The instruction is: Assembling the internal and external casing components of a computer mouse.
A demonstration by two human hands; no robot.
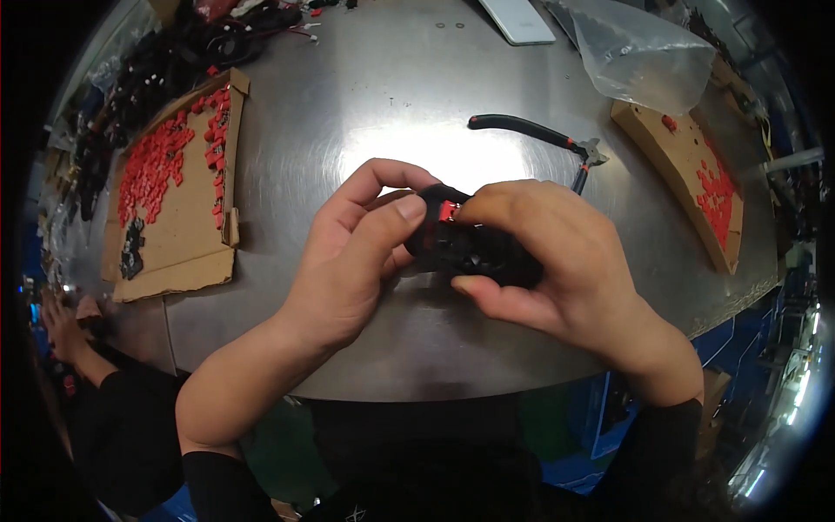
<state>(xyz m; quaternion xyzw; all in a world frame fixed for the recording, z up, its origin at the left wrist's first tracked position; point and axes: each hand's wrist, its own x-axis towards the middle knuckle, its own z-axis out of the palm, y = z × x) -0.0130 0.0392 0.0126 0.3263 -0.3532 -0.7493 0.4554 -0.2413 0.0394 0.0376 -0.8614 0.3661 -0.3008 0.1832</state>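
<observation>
Over the near middle of the metal table, both hands hold a black plastic part (474,248) with a hollow inner side. My left hand (357,239) grips its left end, thumb on top and fingers curled behind. A small red piece (449,210) sits at the part's upper left. The index finger of my right hand (557,244) presses against that red piece, while the thumb rests at the part's lower edge. The right fingers hide much of the part's right side.
Left stands a cardboard tray (196,270) of small red pieces; another cardboard tray (674,161) with red pieces lies right. Black-handled cutting pliers (531,130) lie behind my hands. A clear plastic bag (644,61), a white flat device (517,22) and black cabled parts (230,39) are farther back. Another person's hand (61,326) shows far left.
</observation>
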